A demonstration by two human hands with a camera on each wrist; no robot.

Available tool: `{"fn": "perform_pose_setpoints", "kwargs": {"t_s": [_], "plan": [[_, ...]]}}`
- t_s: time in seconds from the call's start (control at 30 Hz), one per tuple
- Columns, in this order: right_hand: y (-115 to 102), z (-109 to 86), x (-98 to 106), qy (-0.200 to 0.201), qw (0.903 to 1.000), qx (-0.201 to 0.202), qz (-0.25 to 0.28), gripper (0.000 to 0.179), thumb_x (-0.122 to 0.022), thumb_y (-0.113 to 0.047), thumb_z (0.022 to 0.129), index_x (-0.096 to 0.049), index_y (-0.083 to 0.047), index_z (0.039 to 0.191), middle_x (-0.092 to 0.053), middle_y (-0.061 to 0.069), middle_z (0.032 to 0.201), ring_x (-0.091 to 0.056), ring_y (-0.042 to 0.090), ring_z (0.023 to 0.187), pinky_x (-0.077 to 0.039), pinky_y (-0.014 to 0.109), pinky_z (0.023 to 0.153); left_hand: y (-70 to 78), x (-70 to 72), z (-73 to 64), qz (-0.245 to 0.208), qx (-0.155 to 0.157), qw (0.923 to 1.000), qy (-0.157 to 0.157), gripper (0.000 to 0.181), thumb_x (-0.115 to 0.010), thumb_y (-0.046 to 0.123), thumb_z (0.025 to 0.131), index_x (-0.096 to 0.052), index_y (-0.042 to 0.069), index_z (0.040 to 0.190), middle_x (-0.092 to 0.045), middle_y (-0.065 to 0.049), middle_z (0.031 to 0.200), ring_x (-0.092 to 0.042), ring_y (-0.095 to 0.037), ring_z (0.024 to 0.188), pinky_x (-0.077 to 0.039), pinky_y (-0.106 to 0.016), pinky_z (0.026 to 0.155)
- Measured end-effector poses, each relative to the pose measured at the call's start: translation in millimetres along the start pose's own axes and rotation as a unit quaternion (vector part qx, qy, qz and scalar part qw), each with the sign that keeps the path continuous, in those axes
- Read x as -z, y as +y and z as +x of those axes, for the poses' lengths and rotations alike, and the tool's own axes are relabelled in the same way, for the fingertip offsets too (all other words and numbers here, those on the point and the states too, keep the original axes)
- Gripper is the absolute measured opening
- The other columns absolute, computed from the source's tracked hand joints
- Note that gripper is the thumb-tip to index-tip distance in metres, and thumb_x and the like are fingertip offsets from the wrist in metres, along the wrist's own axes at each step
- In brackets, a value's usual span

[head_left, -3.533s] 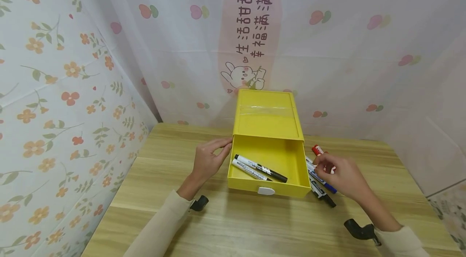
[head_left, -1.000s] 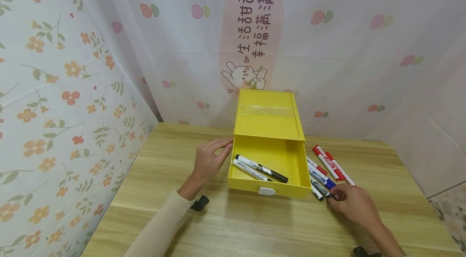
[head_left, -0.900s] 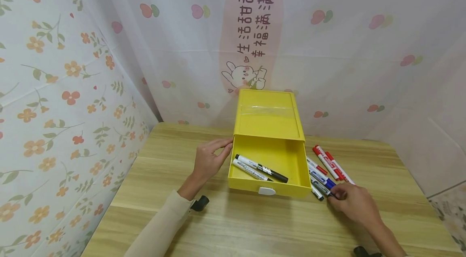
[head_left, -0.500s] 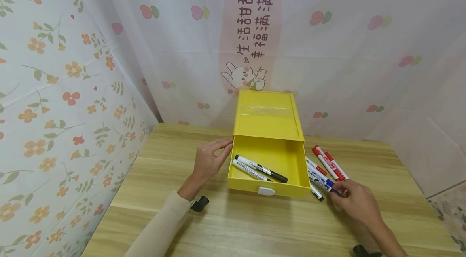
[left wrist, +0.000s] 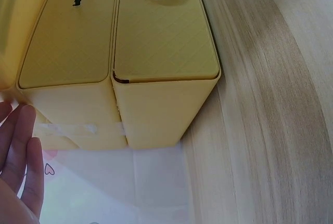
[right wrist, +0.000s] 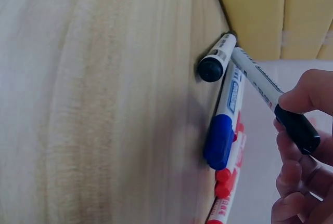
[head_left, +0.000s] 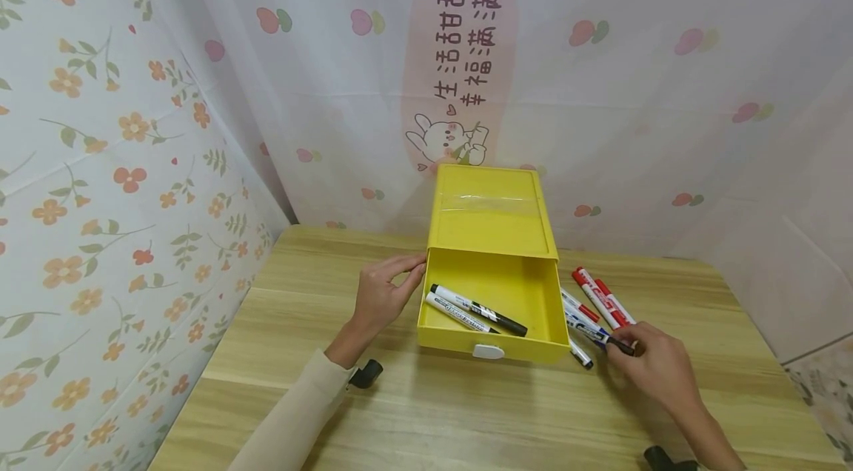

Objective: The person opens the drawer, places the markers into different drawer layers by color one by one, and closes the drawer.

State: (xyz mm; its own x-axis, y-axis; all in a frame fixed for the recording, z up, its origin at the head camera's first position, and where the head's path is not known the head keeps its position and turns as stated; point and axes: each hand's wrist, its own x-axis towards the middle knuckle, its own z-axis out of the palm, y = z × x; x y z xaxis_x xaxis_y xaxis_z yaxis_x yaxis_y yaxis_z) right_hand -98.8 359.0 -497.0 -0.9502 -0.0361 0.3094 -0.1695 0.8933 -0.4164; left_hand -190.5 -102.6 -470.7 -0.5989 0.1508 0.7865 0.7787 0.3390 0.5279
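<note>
A yellow box [head_left: 493, 208] stands at the table's far side with its drawer [head_left: 489, 343] pulled out. Two black-capped markers [head_left: 480, 308] lie inside the drawer. My left hand [head_left: 383, 293] touches the box's left side with fairly straight fingers, its fingertips at the box edge in the left wrist view. My right hand [head_left: 656, 363] pinches a white marker [right wrist: 260, 78] by its black cap, thumb on one side and fingers on the other. This marker tilts, cap end raised above a blue-capped marker [right wrist: 226, 115]. Another black-capped marker [right wrist: 216, 60] lies beside the box.
Several red-capped markers [head_left: 603, 301] lie right of the drawer on the wooden table [head_left: 413, 412]. A white pull tab [head_left: 489, 352] is on the drawer front. Patterned curtains [head_left: 333, 86] hang behind and to the left.
My right hand has gone from the red markers to a black-capped marker nearer the front, then raised its cap end slightly off the pile. My left hand stays at the box.
</note>
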Motion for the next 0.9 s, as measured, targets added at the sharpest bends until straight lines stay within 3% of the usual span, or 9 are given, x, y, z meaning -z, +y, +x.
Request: {"fn": "perform_pose_setpoints", "kwargs": {"t_s": [0.37,0.9], "plan": [[-7,6.4,8,0.038,0.9991,0.017,0.005,0.018,-0.093,-0.014,0.08,-0.081,-0.007,0.091,-0.074,0.001,0.086,-0.055,0.005,0.069,-0.043,0.027,0.057,-1.8,-0.8,-0.7,-0.002,-0.001,1.0,0.003,0.021,-0.081,-0.005,0.097,-0.084,-0.003,0.117,-0.083,-0.013,0.111,-0.083,-0.03,0.096,-0.068,-0.046,0.08],[-20,20.9,24,0.096,0.9934,0.061,0.017,0.014,-0.089,-0.011,0.076,-0.08,-0.01,0.086,-0.064,-0.005,0.076,-0.044,0.001,0.064,-0.033,0.027,0.053,-0.7,-0.5,-0.5,0.003,0.0,1.0,0.0,0.021,-0.081,-0.005,0.096,-0.084,-0.004,0.117,-0.082,-0.019,0.109,-0.083,-0.032,0.097,-0.068,-0.048,0.081]]}}
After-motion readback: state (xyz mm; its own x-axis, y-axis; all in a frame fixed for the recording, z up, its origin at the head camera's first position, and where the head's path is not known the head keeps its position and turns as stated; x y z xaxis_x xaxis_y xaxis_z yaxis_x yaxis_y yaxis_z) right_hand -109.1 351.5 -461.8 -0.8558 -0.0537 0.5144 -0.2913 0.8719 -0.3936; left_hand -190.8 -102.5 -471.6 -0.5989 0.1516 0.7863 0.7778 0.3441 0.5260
